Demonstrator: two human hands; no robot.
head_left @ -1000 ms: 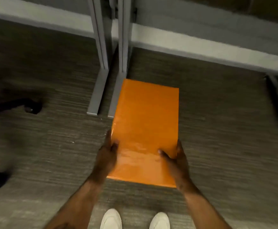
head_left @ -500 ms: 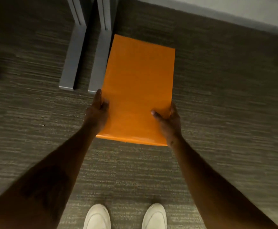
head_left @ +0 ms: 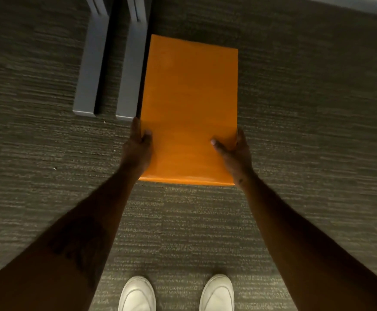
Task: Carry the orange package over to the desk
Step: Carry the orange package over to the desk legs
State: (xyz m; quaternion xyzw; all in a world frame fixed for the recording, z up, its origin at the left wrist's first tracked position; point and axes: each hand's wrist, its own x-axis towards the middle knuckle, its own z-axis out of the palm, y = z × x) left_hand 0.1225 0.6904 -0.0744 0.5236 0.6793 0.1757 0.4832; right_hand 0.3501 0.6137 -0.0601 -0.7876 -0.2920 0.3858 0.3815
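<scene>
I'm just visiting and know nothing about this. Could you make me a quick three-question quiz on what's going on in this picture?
1. True or false: only one hand holds the orange package.
2. What stands on the carpet just left of the package? A) grey desk feet B) a bin C) a chair
3. Fill in: the person wears ____ shoes.

Key
1. False: the left hand and right hand grip its two long edges, thumbs on top.
2. A: the grey desk feet.
3. White: the shoes show at the bottom.

obstacle: two grey desk feet [head_left: 109, 70] left-ahead | free: carpet [head_left: 313, 131] right, near | top right edge: blurred, possibly baseboard
</scene>
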